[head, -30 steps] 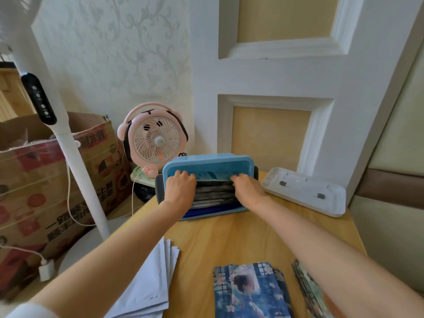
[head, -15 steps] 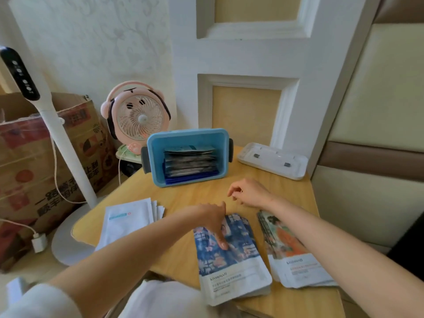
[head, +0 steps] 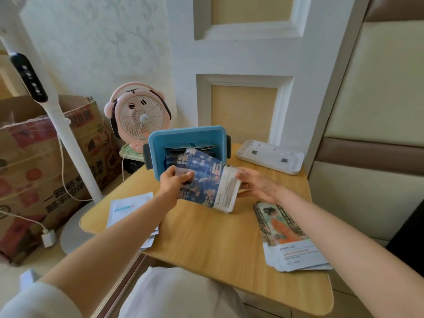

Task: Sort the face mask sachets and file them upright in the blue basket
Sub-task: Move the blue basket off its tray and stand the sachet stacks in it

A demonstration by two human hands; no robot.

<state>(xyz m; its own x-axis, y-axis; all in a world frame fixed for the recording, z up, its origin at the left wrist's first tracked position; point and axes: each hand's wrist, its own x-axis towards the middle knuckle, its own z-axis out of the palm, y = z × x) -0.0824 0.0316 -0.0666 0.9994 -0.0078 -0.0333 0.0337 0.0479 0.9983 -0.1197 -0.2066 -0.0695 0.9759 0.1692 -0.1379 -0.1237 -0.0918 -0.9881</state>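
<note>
My left hand [head: 175, 180] grips a stack of blue-patterned face mask sachets [head: 206, 180], held off the table in front of the blue basket [head: 158, 143]. My right hand [head: 257, 183] touches the white end of that stack with fingers spread. The basket stands at the table's far edge with several dark sachets filed upright inside. A pile of orange-and-green sachets [head: 289, 237] lies flat at the table's right. White sachets [head: 128, 207] lie at the table's left edge, partly under my left forearm.
A pink desk fan [head: 140, 115] stands behind the basket to the left. A white tray [head: 270, 156] rests at the table's far right corner. A white fan pole [head: 68, 138] and a cardboard box [head: 27, 161] stand left of the wooden table [head: 206, 237].
Both hands left the basket and came down to the table. My left hand picked up the blue-patterned stack and raised it toward the basket, and my right hand joined at its end.
</note>
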